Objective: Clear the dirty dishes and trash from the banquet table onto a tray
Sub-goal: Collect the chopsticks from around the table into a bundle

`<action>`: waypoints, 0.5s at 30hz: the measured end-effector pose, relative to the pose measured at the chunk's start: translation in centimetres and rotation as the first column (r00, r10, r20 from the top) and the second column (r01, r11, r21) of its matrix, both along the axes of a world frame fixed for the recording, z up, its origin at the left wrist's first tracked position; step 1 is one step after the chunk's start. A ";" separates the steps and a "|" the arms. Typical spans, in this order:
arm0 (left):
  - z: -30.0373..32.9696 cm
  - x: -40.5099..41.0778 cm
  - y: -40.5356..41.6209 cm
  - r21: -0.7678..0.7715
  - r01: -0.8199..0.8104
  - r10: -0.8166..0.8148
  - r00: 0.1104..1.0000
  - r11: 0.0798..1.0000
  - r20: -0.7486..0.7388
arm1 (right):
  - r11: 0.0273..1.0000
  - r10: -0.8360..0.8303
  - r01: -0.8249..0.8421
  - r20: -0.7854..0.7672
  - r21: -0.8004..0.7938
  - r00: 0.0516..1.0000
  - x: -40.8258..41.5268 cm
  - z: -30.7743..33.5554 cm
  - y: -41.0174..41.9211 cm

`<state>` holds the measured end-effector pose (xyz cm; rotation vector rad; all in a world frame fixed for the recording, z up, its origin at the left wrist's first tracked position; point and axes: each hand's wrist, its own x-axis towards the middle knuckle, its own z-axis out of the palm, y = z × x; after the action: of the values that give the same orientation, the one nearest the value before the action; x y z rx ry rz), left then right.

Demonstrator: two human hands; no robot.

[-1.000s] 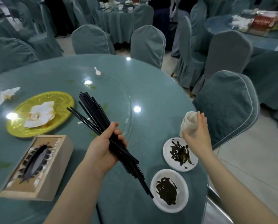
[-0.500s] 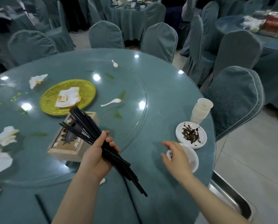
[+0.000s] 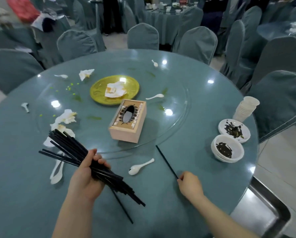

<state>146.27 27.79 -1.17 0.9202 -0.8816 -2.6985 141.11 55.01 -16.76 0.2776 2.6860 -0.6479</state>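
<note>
Collecting chopsticks: left hand is clenching the black bundle, right hand is pinching a stray chopstick, likely adding it next

The left hand is curled around a bundle of chopsticks, forearm bare. The right hand pinches the near end of a single chopstick.
</note>
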 end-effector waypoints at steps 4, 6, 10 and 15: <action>-0.5 3.6 -3.3 0.040 -0.068 0.068 0.998 0.997 0.006 | 0.993 -0.018 0.006 -0.094 -0.122 0.995 1.9 0.9 -3.4; -0.9 5.2 -4.8 0.046 -0.092 0.091 0.996 0.995 0.021 | 0.982 0.000 -0.029 -0.155 -0.184 0.988 2.9 1.5 -6.0; -1.5 8.3 -7.8 0.061 -0.132 0.130 0.991 0.989 0.037 | 0.946 0.049 -0.112 -0.207 -0.306 0.977 4.9 1.7 -11.7; -2.0 11.8 -11.5 0.045 -0.202 0.200 0.979 0.978 0.041 | 0.945 0.202 -0.215 -0.076 -0.245 0.976 7.2 0.5 -17.6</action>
<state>158.09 16.25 -3.18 1.0123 -0.6905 -2.5482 148.29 37.42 -16.28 -0.0911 2.5930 -0.9277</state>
